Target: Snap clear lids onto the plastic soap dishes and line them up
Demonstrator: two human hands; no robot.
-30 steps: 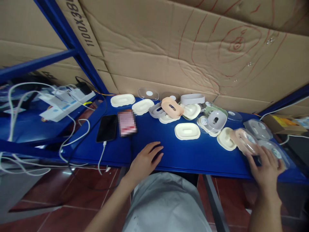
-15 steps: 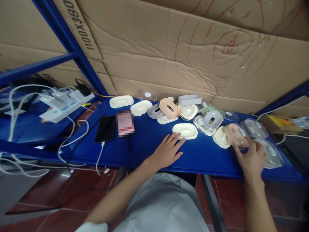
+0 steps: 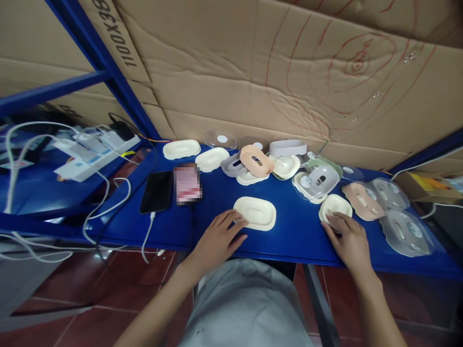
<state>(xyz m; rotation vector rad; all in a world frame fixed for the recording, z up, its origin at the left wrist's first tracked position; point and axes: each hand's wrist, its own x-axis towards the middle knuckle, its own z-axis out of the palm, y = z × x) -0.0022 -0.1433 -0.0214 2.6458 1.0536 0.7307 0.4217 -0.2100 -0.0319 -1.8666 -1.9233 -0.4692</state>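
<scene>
Left hand [image 3: 217, 238]: fingers loosely spread, unclenched, fingertips at the near edge of a cream oval dish [image 3: 257, 212] lying just beyond them. Right hand [image 3: 350, 243]: fingers bent over a second cream oval dish [image 3: 336, 201]; gripping or only touching, cannot tell. Beyond and right of that hand: peach oval dish [image 3: 359, 196]. Hazards, as judged: one-sided fingertip pressure may skew the left dish; a careless rightward sweep may knock the peach one.
</scene>
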